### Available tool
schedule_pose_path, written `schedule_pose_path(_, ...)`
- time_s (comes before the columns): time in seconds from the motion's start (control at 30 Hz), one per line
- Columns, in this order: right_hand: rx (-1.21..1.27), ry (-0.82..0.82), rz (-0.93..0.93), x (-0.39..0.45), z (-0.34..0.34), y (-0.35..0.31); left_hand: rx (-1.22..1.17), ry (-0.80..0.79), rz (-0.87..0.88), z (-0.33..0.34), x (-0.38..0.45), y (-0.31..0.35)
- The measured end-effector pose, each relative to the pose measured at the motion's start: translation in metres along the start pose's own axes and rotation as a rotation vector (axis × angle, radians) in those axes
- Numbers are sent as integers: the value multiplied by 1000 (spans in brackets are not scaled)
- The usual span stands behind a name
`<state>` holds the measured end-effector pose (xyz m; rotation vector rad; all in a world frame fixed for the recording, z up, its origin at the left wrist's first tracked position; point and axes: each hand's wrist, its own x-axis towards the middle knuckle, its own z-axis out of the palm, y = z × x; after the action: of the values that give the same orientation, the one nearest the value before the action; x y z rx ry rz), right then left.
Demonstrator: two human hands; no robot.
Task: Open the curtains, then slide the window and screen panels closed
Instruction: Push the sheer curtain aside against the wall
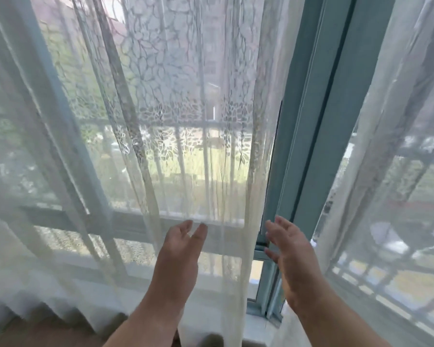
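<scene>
both hands open, gripping nothing. left hand against the sheer left curtain, its free edge hanging vertical just right of the fingers. right hand in the gap before the window frame, right curtain just beyond, nearer that hand.

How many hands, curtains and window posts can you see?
Hands: 2, the left hand and the right hand
Curtains: 2, the left curtain and the right curtain
Blue window posts showing between the curtains: 1
Total: 5
</scene>
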<state>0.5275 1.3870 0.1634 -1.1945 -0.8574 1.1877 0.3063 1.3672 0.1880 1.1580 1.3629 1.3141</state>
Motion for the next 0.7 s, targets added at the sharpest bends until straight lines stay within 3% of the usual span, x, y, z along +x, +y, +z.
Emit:
schedule_pose_path(0.1, -55, -88, -72, 22, 7, -5, -41, 14, 0, 4, 13, -2)
schedule_pose_path(0.37, -229, -311, -230, 77, 37, -22, -106, 247, -15, 17, 25, 10)
schedule_pose_path(0.7, -206, -509, -377, 111, 97, -29, 11, 512, 257, 31, 36, 65)
